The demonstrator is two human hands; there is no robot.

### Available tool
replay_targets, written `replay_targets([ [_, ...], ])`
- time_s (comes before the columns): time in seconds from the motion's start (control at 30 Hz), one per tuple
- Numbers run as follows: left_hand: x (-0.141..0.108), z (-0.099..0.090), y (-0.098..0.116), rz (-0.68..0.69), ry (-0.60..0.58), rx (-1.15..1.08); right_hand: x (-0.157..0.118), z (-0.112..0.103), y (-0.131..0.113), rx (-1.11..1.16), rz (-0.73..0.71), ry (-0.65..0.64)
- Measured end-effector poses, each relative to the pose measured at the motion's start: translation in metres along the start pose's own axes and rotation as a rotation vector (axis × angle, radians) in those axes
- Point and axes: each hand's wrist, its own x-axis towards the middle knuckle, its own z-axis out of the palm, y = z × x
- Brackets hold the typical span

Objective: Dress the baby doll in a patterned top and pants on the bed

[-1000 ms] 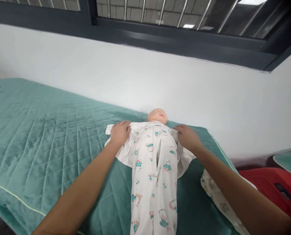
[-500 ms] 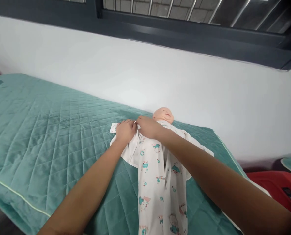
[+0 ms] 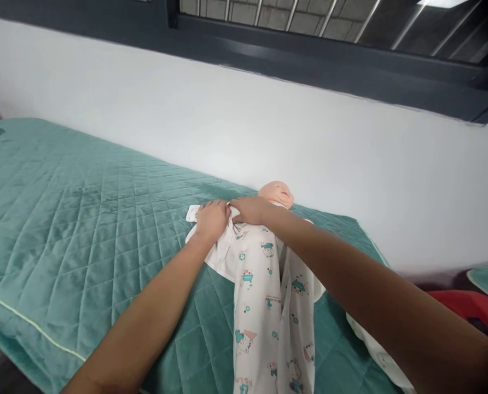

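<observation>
A baby doll (image 3: 275,192) lies face up on a green quilted cover, its head toward the wall. White baby clothes (image 3: 255,295) with teal and pink animal prints cover its body and stretch toward me. My left hand (image 3: 213,218) is closed over the garment's left sleeve (image 3: 192,212), whose cuff sticks out beyond the fingers. Beside it, my right hand (image 3: 250,210) pinches the cloth near the doll's chest, just below the head. The fingertips of both hands nearly meet. The doll's arm is hidden under the hands and fabric.
The green quilted cover (image 3: 104,230) spreads over the bed to the left. Behind it stands a white wall (image 3: 211,126) below a dark window frame (image 3: 268,52) with bars. Another white cloth (image 3: 375,350) lies under my right forearm, near a red item (image 3: 474,306).
Both hands keep their hold on the sleeve area and have hardly moved. The view has shifted slightly, and my right forearm covers more of the garment's right side.
</observation>
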Motion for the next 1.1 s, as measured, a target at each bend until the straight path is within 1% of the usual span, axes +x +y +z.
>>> replay_targets([
  [0.17,-0.008,-0.007,0.0,-0.017,0.027,0.032,-0.024,-0.008,0.003,0.018,-0.015,0.045],
  [0.33,-0.016,-0.013,-0.004,-0.053,0.036,0.069,-0.045,-0.013,0.014,0.023,0.045,0.102],
  [0.47,-0.022,-0.013,-0.006,-0.055,0.037,0.077,-0.063,-0.014,0.023,0.009,0.084,0.172],
  [0.6,-0.025,-0.011,-0.007,-0.054,0.023,0.076,-0.077,-0.015,0.028,0.0,0.099,0.227],
  [0.8,-0.031,-0.009,-0.01,-0.037,-0.014,0.063,-0.083,-0.014,0.031,0.03,0.107,0.267],
  [0.93,-0.031,-0.009,-0.012,-0.082,-0.01,0.04,-0.084,-0.01,0.031,0.075,0.122,0.294],
  [1.03,-0.031,-0.009,-0.013,-0.146,0.043,-0.047,-0.079,-0.007,0.024,0.07,0.129,0.277],
  [1.1,-0.032,-0.009,-0.012,-0.145,0.105,-0.083,-0.071,-0.004,0.016,0.055,0.129,0.243],
])
